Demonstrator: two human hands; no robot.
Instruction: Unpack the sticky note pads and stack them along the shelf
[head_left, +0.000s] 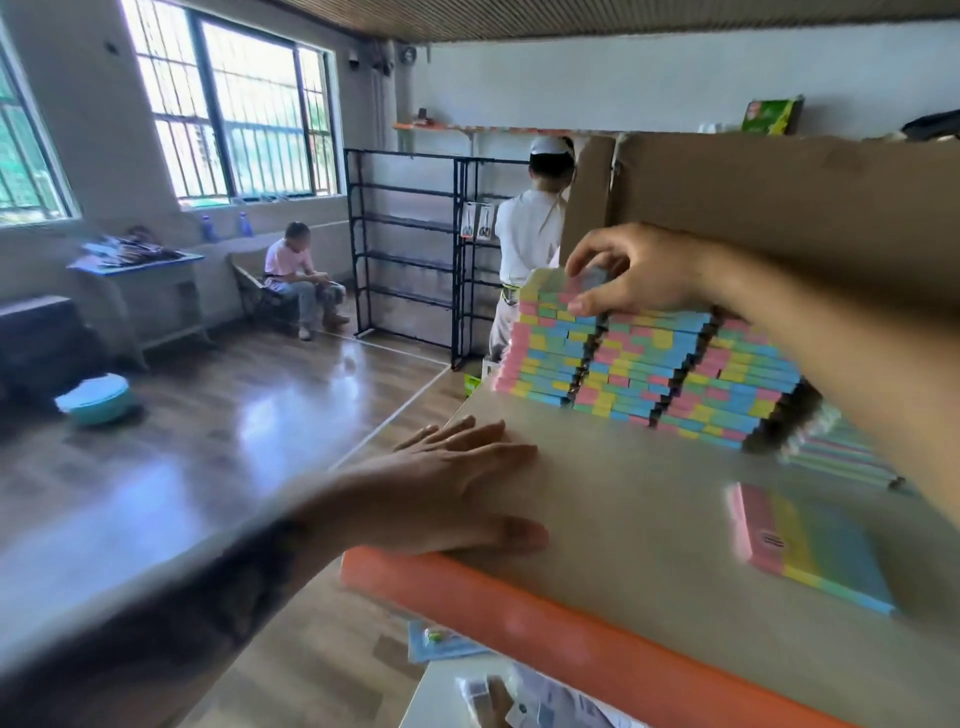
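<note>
My right hand (631, 273) pinches the top sticky note pad (582, 291) of the leftmost stack (550, 348) at frame centre — my left hand (457, 493) lies flat, fingers straight, on the shelf (623, 493).

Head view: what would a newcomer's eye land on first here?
First the pastel pad stacks, three columns side by side at the back of the shelf against a cardboard wall. The right hand pinches the top pad of the leftmost stack, while the left hand rests flat on the shelf's left end. A single pad lies flat near the right front, behind the orange edge.
</note>
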